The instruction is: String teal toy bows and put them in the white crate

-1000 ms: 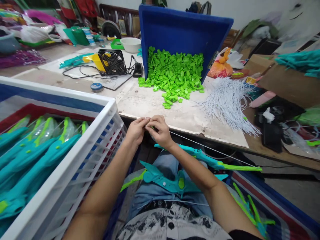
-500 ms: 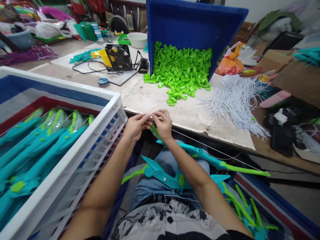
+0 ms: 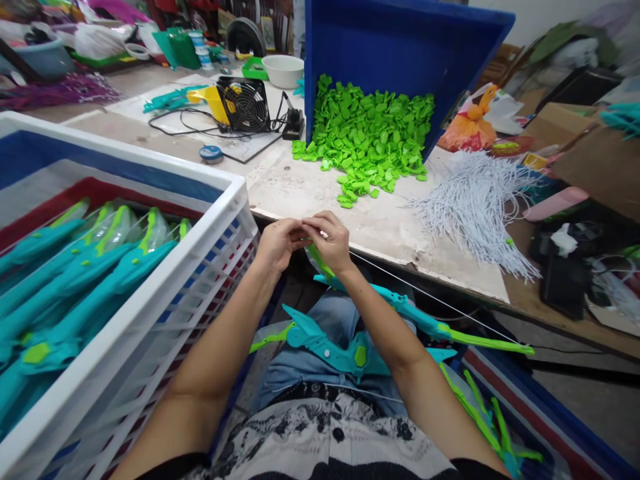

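Note:
My left hand (image 3: 277, 245) and my right hand (image 3: 331, 241) meet in front of the table edge, fingertips pinched together around the end of a white string (image 3: 440, 295). The string's end is hidden between the fingers. From my right hand it runs taut to the far green tip of a teal toy bow (image 3: 417, 319). That bow's near green limb (image 3: 320, 261) rises just under my hands. Across my lap lies a second teal toy bow (image 3: 325, 350), partly covered by my right forearm.
A white crate (image 3: 227, 200) at left holds several finished-looking teal bows (image 3: 95, 300). On the table, a tipped blue bin (image 3: 400, 47) spills green plastic pieces (image 3: 373, 133). White strings (image 3: 470, 207) lie at right; a black fan (image 3: 243, 107) stands behind. More bow parts (image 3: 503, 427) are at lower right.
The hands have pressed closer together, and the string loop seen at the fingertips is now hidden. The view has shifted slightly; the bows stay almost in place.

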`<state>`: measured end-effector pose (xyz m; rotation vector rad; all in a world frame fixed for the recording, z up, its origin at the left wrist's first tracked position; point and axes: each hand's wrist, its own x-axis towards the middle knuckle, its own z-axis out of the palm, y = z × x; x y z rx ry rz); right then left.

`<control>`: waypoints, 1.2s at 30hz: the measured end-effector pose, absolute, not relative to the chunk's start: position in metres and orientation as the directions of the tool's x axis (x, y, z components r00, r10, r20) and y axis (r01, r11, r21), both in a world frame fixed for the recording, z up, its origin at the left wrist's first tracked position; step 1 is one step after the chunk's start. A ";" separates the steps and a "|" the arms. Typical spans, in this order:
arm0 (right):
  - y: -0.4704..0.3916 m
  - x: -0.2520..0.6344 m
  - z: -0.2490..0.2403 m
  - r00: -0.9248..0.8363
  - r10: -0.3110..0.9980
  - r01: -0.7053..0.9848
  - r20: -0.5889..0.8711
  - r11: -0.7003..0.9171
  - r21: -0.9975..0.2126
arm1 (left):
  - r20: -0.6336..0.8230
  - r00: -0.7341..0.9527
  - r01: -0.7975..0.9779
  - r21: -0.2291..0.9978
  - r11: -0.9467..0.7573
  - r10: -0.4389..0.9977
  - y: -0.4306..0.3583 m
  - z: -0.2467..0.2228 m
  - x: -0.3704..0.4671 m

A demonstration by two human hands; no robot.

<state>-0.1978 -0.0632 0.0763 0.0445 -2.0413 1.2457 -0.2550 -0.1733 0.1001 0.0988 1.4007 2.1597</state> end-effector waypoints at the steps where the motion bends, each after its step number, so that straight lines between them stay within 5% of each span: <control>1: -0.060 -0.198 0.078 -0.737 0.315 -0.390 0.598 0.525 -0.757 | -0.227 -0.830 -0.417 0.858 -0.298 0.509 -0.175 0.100 -0.256; 9: -0.051 -0.194 0.086 -0.746 0.214 -0.343 0.630 0.688 -0.640 | -0.056 -0.868 -0.158 0.973 -0.169 0.494 -0.177 0.096 -0.252; 15: -0.042 -0.187 0.080 -0.768 0.226 -0.343 0.600 0.646 -0.682 | 0.068 -0.913 0.043 0.997 -0.072 0.401 -0.171 0.091 -0.248; 23: -0.037 -0.177 0.072 -0.781 0.113 -0.311 0.614 0.782 -0.540 | 0.022 -0.855 -0.019 0.997 -0.074 0.517 -0.173 0.078 -0.248; 28: -0.039 -0.181 0.056 -0.784 0.216 -0.142 0.582 0.851 -0.506 | 0.237 -0.850 0.295 0.954 0.052 0.471 -0.173 0.067 -0.241; 31: -0.041 -0.177 0.050 -0.848 0.159 -0.163 0.506 0.830 -0.533 | 0.306 -0.846 0.405 0.901 0.155 0.436 -0.200 0.068 -0.221; 33: -0.048 -0.168 0.048 -0.849 0.134 -0.204 0.510 0.808 -0.552 | 0.250 -0.895 0.354 0.902 0.247 0.370 -0.233 0.064 -0.196; 36: -0.071 -0.148 0.045 -0.835 0.061 -0.327 0.547 0.744 -0.582 | -0.132 -0.928 0.046 0.887 0.459 0.347 -0.294 0.041 -0.144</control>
